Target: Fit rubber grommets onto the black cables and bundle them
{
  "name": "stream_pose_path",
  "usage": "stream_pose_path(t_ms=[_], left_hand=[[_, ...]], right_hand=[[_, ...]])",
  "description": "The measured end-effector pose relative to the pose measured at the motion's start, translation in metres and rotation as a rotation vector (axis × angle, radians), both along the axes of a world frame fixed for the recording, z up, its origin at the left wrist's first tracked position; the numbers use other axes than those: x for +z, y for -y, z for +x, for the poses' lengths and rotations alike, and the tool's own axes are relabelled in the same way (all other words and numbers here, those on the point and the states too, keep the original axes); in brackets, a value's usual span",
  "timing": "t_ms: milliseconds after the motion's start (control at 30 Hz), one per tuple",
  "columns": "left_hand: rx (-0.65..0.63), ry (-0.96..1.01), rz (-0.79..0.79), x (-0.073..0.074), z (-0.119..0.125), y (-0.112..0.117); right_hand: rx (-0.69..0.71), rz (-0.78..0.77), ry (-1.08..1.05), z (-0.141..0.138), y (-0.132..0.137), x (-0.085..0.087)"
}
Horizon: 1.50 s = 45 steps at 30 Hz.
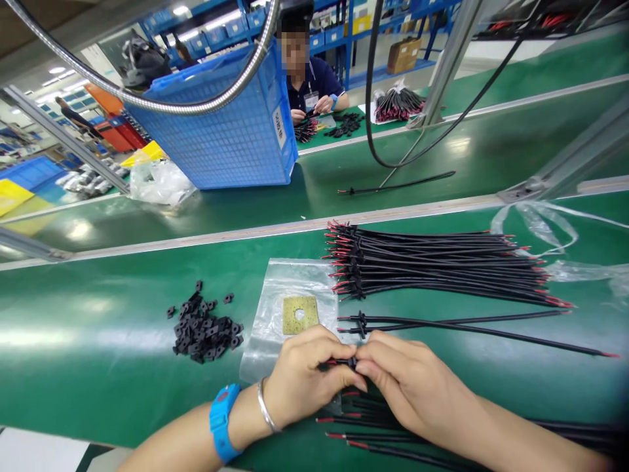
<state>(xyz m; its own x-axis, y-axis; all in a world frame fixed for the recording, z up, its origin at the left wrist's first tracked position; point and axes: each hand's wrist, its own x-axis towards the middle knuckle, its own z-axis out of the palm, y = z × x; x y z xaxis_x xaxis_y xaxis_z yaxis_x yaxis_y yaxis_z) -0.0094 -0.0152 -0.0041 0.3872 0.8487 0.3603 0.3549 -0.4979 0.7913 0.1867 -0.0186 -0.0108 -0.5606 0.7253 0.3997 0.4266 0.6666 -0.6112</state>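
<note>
My left hand (304, 370) pinches a small black clip (352, 362) at the red-wired end of a black cable. Pressed up against it, my right hand (417, 377) has its thumb and fingertips closed around the same cable end. Most of that cable is hidden by my fingers. Just beyond my hands lie two loose black cables (466, 323), each with a black clip near its left end. More cables with bare red ends (373, 436) lie under my right forearm. A yellow sponge (291, 324) with a central hole rests on a clear plastic bag (265, 328).
Small black parts (206, 331) form a pile at left. A bundle of clipped cables (432, 262) lies at the back right. Behind the metal rail (246, 231) stands a blue crate (221, 131). A co-worker (317, 85) sits opposite. A black hanging cable (369, 98) loops down.
</note>
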Motion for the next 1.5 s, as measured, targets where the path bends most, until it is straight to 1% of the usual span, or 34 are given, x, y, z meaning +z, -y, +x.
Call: stream_pose_path(t_ms=[100, 200, 300, 433, 500, 600, 667, 700, 767, 833, 900, 967, 1033, 1100, 1167, 1200, 1267, 1367, 1433, 1500], left_hand=[[0.007, -0.001, -0.088, 0.001, -0.004, -0.001], [-0.012, 0.084, -0.225, 0.000, -0.008, 0.000], [-0.018, 0.103, -0.282, -0.002, -0.011, 0.001], [0.038, 0.069, -0.235, -0.001, -0.012, 0.001], [0.063, 0.057, -0.172, 0.000, -0.011, 0.002], [0.062, 0.033, -0.068, 0.001, -0.009, 0.003], [0.046, 0.033, -0.053, 0.001, -0.008, 0.003], [0.037, 0.039, -0.068, 0.001, -0.007, 0.003], [0.034, 0.041, -0.115, 0.003, -0.008, -0.001], [0.065, 0.013, -0.130, 0.006, -0.013, -0.007], [0.123, -0.067, -0.083, 0.010, -0.023, -0.016], [0.184, -0.183, -0.008, 0.014, -0.039, -0.027], [0.245, -0.300, 0.043, 0.017, -0.058, -0.038], [0.310, -0.409, 0.060, 0.019, -0.079, -0.048], [0.353, -0.552, 0.048, 0.021, -0.101, -0.057], [0.362, -0.638, 0.038, 0.021, -0.111, -0.061], [0.358, -0.812, 0.012, 0.021, -0.133, -0.067], [0.356, -1.020, -0.074, 0.020, -0.160, -0.074], [0.364, -1.118, -0.191, 0.020, -0.172, -0.077], [0.379, -1.164, -0.314, 0.022, -0.175, -0.079]], right_hand=[[0.002, -0.026, 0.003, 0.003, -0.003, -0.001], [-0.010, -0.036, 0.009, 0.006, -0.006, -0.002], [0.001, -0.044, 0.001, 0.007, -0.007, -0.001], [0.026, -0.110, 0.020, 0.010, -0.008, 0.008], [0.021, -0.125, 0.040, 0.010, -0.007, 0.011], [0.028, -0.099, 0.062, 0.011, -0.005, 0.015], [0.031, -0.035, 0.091, 0.014, -0.003, 0.019], [0.019, 0.034, 0.115, 0.017, -0.002, 0.023], [-0.033, 0.223, 0.184, 0.027, -0.002, 0.032], [-0.130, 0.406, 0.258, 0.038, -0.006, 0.041], [-0.237, 0.490, 0.304, 0.046, -0.014, 0.043], [-0.277, 0.465, 0.320, 0.048, -0.026, 0.035], [-0.233, 0.352, 0.319, 0.047, -0.039, 0.018], [-0.190, 0.220, 0.327, 0.044, -0.048, 0.001], [-0.181, 0.126, 0.354, 0.043, -0.053, -0.010], [-0.178, 0.096, 0.368, 0.043, -0.054, -0.013], [-0.165, 0.067, 0.372, 0.044, -0.053, -0.014], [-0.155, 0.083, 0.329, 0.048, -0.051, -0.005], [-0.163, 0.102, 0.314, 0.050, -0.046, 0.003], [-0.112, 0.046, 0.336, 0.049, -0.038, 0.014]])
